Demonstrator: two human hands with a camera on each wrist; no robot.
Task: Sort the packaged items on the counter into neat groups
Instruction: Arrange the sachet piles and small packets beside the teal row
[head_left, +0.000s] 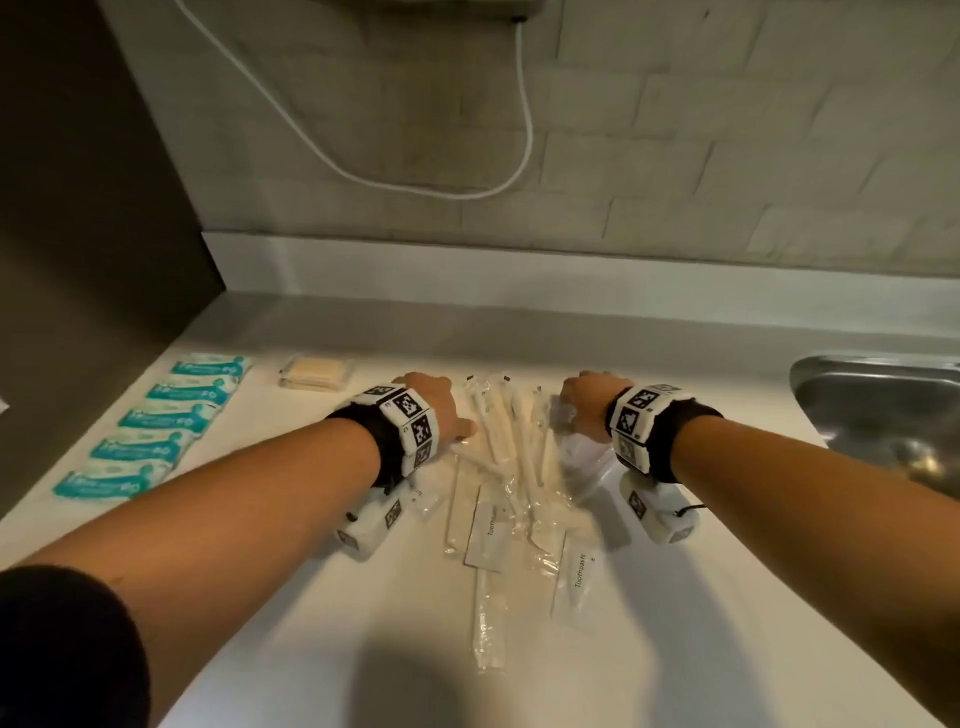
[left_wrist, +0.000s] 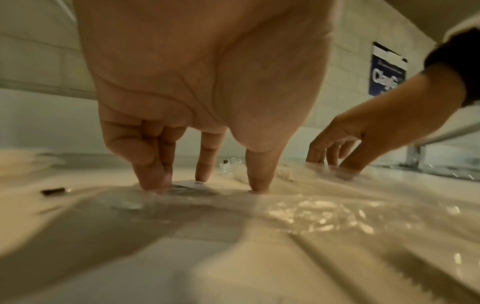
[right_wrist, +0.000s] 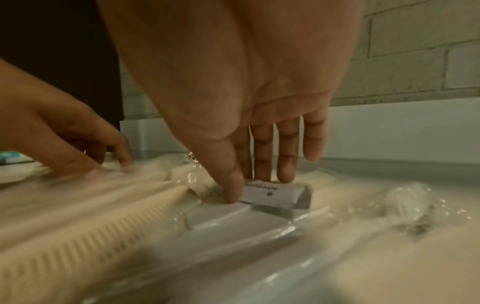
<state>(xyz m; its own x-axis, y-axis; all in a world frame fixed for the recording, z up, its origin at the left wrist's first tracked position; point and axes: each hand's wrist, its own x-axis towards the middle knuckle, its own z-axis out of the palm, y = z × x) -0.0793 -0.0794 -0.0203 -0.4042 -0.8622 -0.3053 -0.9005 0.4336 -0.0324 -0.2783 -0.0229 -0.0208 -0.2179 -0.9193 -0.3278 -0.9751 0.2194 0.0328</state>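
Observation:
A loose pile of clear-wrapped toothbrushes and white toothpaste sachets lies mid-counter. My left hand is at the pile's far left. Its fairly straight fingertips and thumb touch down on the wraps around a small flat white sachet. My right hand is at the pile's far right. In the right wrist view my right hand pinches a toothpaste sachet between thumb and fingers, one end tilted up. Several teal packets lie in a row at the left.
A pale yellow pack sits behind the left hand, near the teal row. A steel sink opens at the right. A white cable hangs on the tiled wall. The white counter runs toward me in front of the pile.

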